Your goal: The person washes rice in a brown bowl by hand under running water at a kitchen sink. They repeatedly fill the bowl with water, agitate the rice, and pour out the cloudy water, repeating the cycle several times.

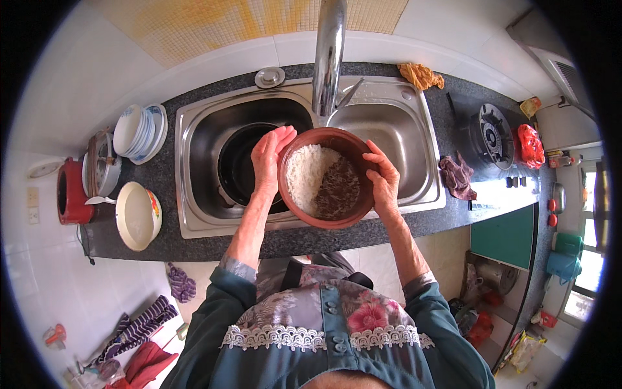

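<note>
Between my hands is a round reddish-brown pot (327, 221), held over the front of the steel double sink (197, 228). White rice grains (307, 177) are heaped on the left side of its inside; on the right the brown bottom shows through scattered grains. My left hand (270, 158) presses its palm against the pot's left wall. On the opposite side my right hand (383, 177) grips the rim, thumb and fingers bent around it. A dark round pan (238, 165) sits in the left basin, partly hidden behind my left hand and the pot.
The chrome faucet (329, 58) stands just beyond the pot. Left are stacked bowls and plates (133, 131), a cream enamel basin (138, 216) and a red appliance (73, 192). Right are a purple cloth (457, 175) and a gas burner (495, 136). An orange cloth (420, 76) lies behind the right basin (408, 150).
</note>
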A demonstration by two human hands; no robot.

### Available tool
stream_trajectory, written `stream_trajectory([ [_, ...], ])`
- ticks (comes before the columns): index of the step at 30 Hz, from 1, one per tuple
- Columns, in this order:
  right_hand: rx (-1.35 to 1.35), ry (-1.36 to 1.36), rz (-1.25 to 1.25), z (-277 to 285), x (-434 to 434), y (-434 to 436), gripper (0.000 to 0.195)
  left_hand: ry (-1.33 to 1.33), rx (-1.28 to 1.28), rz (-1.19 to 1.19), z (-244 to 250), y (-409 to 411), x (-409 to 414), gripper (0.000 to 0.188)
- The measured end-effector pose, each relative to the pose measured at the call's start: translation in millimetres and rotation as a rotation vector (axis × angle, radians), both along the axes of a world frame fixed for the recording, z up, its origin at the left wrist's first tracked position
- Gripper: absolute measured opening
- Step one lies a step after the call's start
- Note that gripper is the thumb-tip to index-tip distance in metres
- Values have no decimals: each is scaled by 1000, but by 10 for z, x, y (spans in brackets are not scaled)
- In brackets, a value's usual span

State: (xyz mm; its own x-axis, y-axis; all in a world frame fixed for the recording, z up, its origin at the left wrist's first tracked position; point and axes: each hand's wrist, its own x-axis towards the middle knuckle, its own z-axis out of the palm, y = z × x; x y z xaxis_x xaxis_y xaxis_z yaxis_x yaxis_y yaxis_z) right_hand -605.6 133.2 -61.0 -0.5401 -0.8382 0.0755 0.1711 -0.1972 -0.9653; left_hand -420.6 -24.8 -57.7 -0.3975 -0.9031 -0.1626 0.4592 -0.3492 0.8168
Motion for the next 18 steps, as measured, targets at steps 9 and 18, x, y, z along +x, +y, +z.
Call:
stream_trajectory([
  [9,-7,128,-37,-22,59,-31,43,-452,-792,-700,627,474,-235,32],
  [18,28,175,-34,-36,41,-23,46,19,-307,-555,816,510,-258,42],
])
